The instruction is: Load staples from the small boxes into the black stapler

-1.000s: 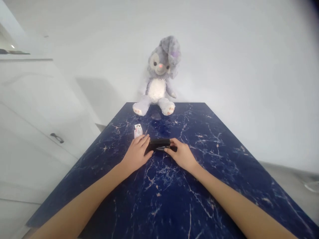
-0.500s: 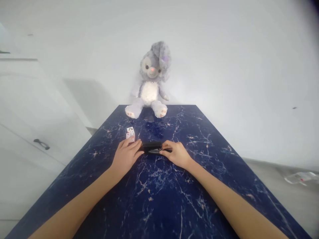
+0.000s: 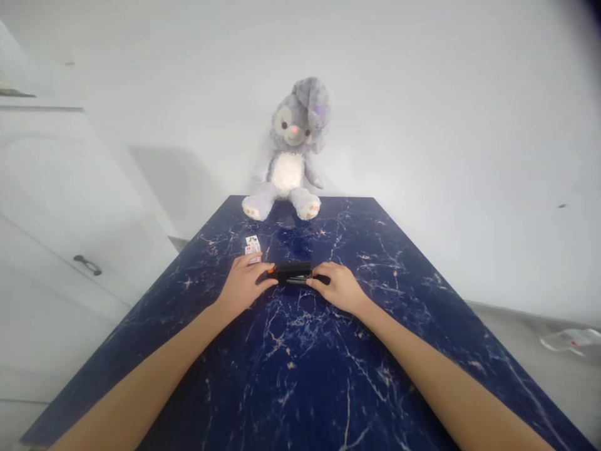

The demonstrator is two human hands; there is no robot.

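Observation:
A black stapler [image 3: 293, 269] lies crosswise on the dark blue marbled table, its long side toward me. A silvery metal strip shows along its near side, and a bit of orange shows at its left end. My left hand [image 3: 241, 285] grips that left end between thumb and fingers. At the other end, my right hand [image 3: 339, 288] holds the stapler with curled fingers, the thumb on its near side. Just behind my left fingers is a small white and red box [image 3: 252, 243], partly covered by them.
A grey plush rabbit [image 3: 288, 175] sits at the table's [image 3: 300, 376] far edge against the white wall. White cabinet doors with a dark handle [image 3: 87, 265] stand to the left. On the floor at the right lies a clear plastic item [image 3: 570, 339].
The view has shifted slightly, so everything sits a little further right. More of the orange part shows by my left fingers. Both hands stay at the stapler's ends.

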